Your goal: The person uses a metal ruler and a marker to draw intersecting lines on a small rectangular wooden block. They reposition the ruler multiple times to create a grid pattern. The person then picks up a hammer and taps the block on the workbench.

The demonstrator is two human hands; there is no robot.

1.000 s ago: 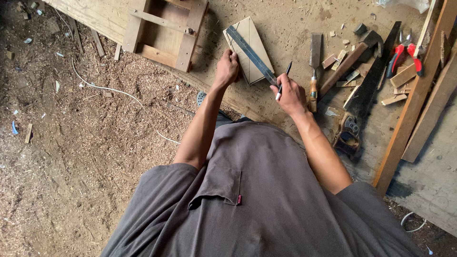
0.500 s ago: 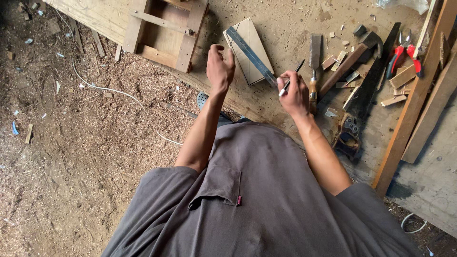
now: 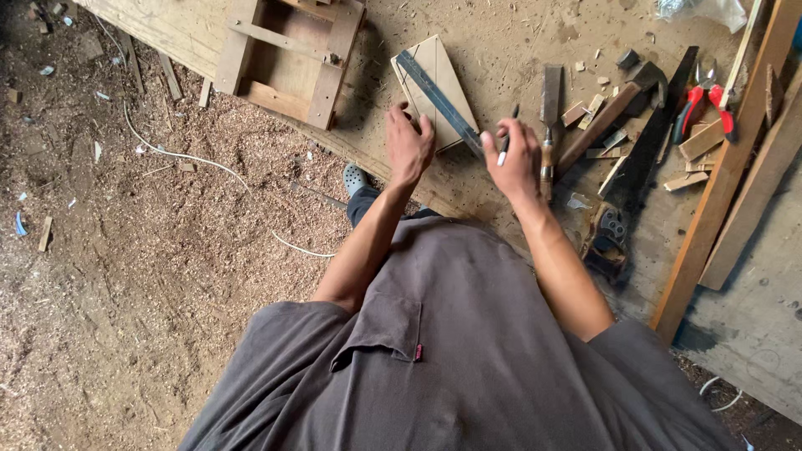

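Since a moment ago, both hands have moved a little: the left hand has come down to the near edge of the small wooden board, and the right hand has lifted the pen closer to the end of the metal ruler. From the head camera, the board lies flat on the dusty plywood worktop, and the long dark ruler lies slanted across it, sticking out past the near corner. The left hand's fingers are bent and press on the board's near-left edge — it holds nothing, it just steadies the wood. The right hand is pinched shut around the thin pen, which points up and a bit away, just beside the ruler's near end; I cannot tell if the tip touches anything. To the right of that hand lies a chisel with a wooden handle, and then a hammer among little wood scraps. Further right are red-handled pliers and a dark handsaw. A wooden frame sits at the left of the board — well apart from the hands. Sawdust covers the ground below the worktop.
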